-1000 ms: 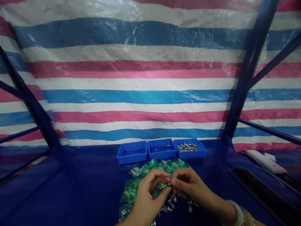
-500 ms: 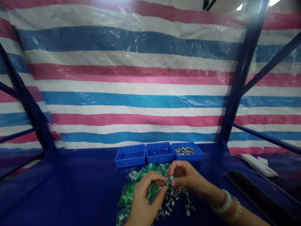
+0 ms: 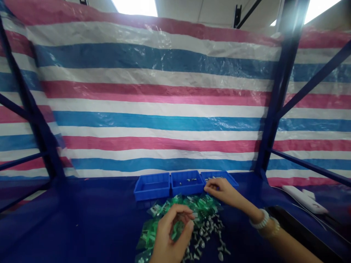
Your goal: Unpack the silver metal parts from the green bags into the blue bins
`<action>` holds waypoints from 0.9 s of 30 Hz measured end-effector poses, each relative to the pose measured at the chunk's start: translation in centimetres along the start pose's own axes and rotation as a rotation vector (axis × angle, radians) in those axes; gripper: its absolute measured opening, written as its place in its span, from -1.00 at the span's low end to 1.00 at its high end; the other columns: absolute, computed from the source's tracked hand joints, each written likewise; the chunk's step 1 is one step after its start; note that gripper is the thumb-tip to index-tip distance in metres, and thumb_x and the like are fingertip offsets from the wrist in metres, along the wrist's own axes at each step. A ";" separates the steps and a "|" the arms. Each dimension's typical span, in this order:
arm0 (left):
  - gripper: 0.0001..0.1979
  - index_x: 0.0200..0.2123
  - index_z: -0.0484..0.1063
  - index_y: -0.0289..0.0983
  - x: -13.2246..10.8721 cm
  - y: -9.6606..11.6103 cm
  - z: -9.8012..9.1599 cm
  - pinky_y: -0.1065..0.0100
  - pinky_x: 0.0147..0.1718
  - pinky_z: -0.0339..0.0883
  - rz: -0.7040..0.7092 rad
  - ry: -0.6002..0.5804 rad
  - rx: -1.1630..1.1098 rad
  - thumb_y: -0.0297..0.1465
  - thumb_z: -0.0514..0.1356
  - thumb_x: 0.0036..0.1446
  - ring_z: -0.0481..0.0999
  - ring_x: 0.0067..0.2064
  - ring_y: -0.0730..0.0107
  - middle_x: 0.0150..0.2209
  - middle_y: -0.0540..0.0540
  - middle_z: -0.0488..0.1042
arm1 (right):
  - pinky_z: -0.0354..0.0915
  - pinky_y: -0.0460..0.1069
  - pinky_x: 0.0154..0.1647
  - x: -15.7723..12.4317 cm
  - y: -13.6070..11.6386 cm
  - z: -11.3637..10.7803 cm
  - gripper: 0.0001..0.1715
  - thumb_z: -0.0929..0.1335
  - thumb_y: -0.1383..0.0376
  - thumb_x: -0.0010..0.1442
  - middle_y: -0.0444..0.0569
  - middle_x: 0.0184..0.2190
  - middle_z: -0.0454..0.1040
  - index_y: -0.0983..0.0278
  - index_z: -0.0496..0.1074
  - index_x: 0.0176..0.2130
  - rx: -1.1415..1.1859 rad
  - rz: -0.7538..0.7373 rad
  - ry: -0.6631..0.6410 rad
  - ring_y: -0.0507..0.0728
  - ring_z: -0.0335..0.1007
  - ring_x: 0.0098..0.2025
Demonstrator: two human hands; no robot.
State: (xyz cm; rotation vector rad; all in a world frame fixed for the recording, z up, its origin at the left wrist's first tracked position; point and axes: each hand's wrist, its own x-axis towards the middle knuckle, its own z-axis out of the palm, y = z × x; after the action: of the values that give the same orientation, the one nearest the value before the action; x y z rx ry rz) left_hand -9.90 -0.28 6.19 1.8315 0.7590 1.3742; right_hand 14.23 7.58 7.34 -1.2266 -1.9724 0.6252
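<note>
My left hand (image 3: 174, 232) is curled over the green packets (image 3: 149, 232), its thumb and fingertips slightly apart, with nothing clear between them. My right hand (image 3: 223, 191) is at the front of the right blue box (image 3: 232, 179), near the middle blue box (image 3: 188, 188). Its fingers are bent together, and whatever they may hold is hidden. A few small metal pieces (image 3: 192, 179) lie in the middle box. Loose silvery metal parts (image 3: 205, 233) are spread on the table beside the packets, below my right hand.
The left blue box (image 3: 152, 188) stands beside the middle one on the dark blue table (image 3: 104, 219). A long black object (image 3: 298, 230) and a white device (image 3: 304, 199) lie at the right. Blue frame posts (image 3: 270, 131) and a striped sheet (image 3: 164, 124) stand behind.
My right hand has moved away from my left, up to the boxes. My left hand stays near its place, fingertips no longer meeting the right hand's. Another metal piece shows in the middle box.
</note>
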 end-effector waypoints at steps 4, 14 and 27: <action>-0.91 -0.26 0.43 -0.22 0.2 -0.2 -0.1 0.38 -0.27 0.42 -0.047 0.024 -0.013 -0.34 0.18 0.20 0.52 -0.29 0.31 -0.35 -0.07 0.52 | 0.11 -0.14 -0.55 -2.5 -0.9 1.1 -0.97 0.44 0.38 0.00 -0.21 -0.64 0.38 0.30 0.55 -0.43 -0.031 -0.054 -0.241 -0.01 0.25 -0.58; -0.90 -0.29 0.44 -0.21 0.5 -0.4 -0.1 0.38 -0.26 0.42 -0.113 0.057 -0.018 -0.31 0.22 0.17 0.53 -0.28 0.30 -0.35 -0.06 0.53 | 0.23 -0.09 -0.35 -3.4 -3.1 2.1 -0.79 0.38 0.46 -0.03 -0.07 -0.42 0.58 0.26 0.57 -0.34 -0.518 -0.121 -0.373 0.10 0.46 -0.37; -0.83 -0.30 0.45 -0.23 0.6 -0.4 0.4 0.35 -0.31 0.42 -0.200 0.054 -0.107 -0.25 0.24 0.14 0.52 -0.30 0.30 -0.36 -0.08 0.52 | 0.28 -0.09 -0.41 -3.2 -3.4 2.8 -0.92 0.41 0.38 0.12 -0.05 -0.42 0.50 0.28 0.56 -0.34 -0.106 -0.220 -0.032 0.05 0.40 -0.43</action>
State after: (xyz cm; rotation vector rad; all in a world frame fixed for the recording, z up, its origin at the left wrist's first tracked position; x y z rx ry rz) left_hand -9.36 0.33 6.14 1.5967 0.8554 1.3121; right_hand 11.10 3.15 6.97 -1.0462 -2.1541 0.4369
